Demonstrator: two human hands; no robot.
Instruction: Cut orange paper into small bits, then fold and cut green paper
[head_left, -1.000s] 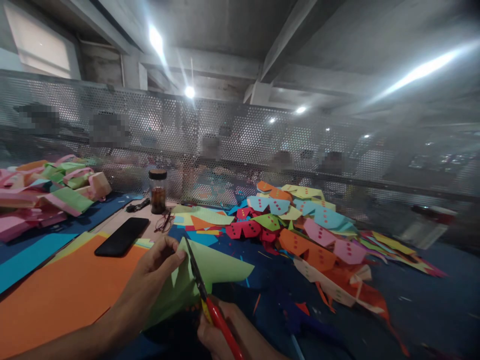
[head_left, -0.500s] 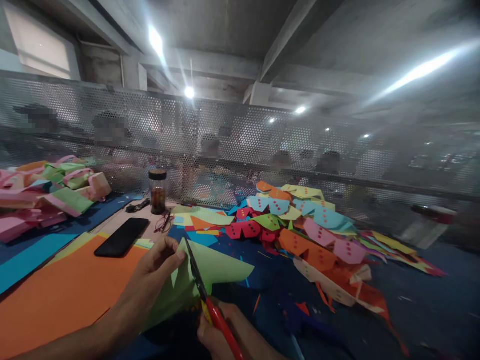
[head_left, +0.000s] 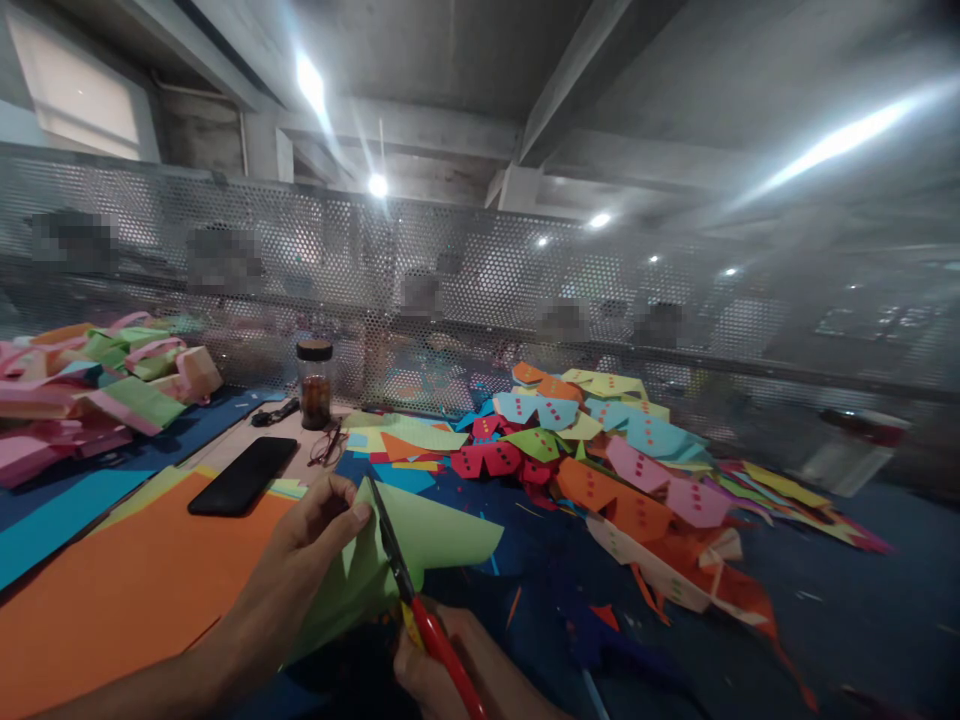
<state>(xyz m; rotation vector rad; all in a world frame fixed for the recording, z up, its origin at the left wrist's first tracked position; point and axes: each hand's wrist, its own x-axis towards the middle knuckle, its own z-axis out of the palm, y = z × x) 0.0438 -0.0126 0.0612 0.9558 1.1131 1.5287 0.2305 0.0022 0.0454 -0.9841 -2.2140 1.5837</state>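
A light green sheet of paper [head_left: 442, 525] is pinched at its upper edge between the thumb and fingers of my left hand [head_left: 322, 525]. My right hand [head_left: 442, 650] grips scissors [head_left: 401, 565] with red and yellow handles and dark blades. The blades point up and away, lie across the green paper and look nearly closed, with their tips close to my left thumb. To the right of the blades a flap of the paper sticks out. The lower part of my right hand is cut off by the frame's bottom edge.
Orange paper [head_left: 142, 590] and a black phone [head_left: 244, 476] lie at left, near a lidded jar [head_left: 315, 385] and glasses [head_left: 328, 443]. Cut paper shapes with square holes [head_left: 637, 505] are heaped at right. Folded paper pieces [head_left: 90, 390] pile up far left. A perforated metal screen [head_left: 480, 260] stands behind.
The right tip of the green paper's flap has shifted slightly to the left. Both hands and the scissors stay almost where they were.
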